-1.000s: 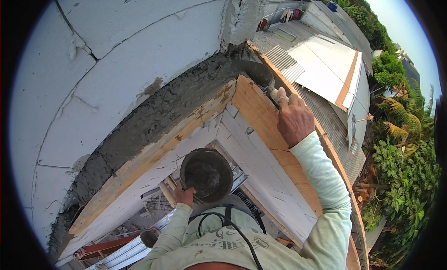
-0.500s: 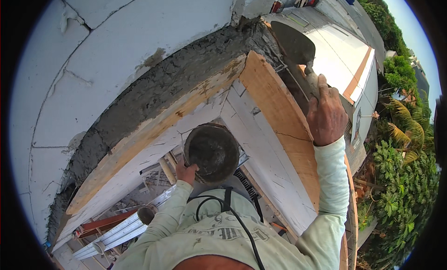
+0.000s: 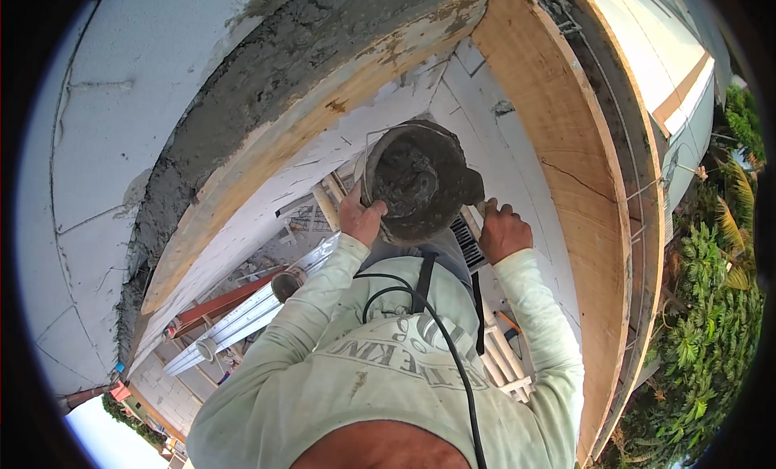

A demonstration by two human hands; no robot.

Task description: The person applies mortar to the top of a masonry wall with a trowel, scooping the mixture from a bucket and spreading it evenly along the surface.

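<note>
A dark round bucket (image 3: pixel 440 220) with a thin wire handle is in front of my body, holding wet grey mortar (image 3: pixel 404 176). My left hand (image 3: pixel 362 218) grips its left rim, thumb over the edge. On the opposite side my right hand (image 3: pixel 505 233) is closed round the handle of a mortar-coated trowel (image 3: pixel 472 186). The trowel's blade is at the bucket's right rim, its front part inside or over the mortar; I cannot tell how deep. My fingers hide most of the trowel handle.
Fresh grey concrete (image 3: pixel 267 73) lies between the white block wall (image 3: pixel 121 137) and a wooden form board (image 3: pixel 323 105). More boards (image 3: pixel 558 105) form a channel with metal bars on the right. Below are a metal ladder (image 3: pixel 234 323) and bamboo poles (image 3: pixel 505 364). Trees (image 3: pixel 711 323) stand outside.
My right hand has brought the trowel down from the far corner of the formwork to the bucket. The view has shifted, and my left hand still holds the bucket.
</note>
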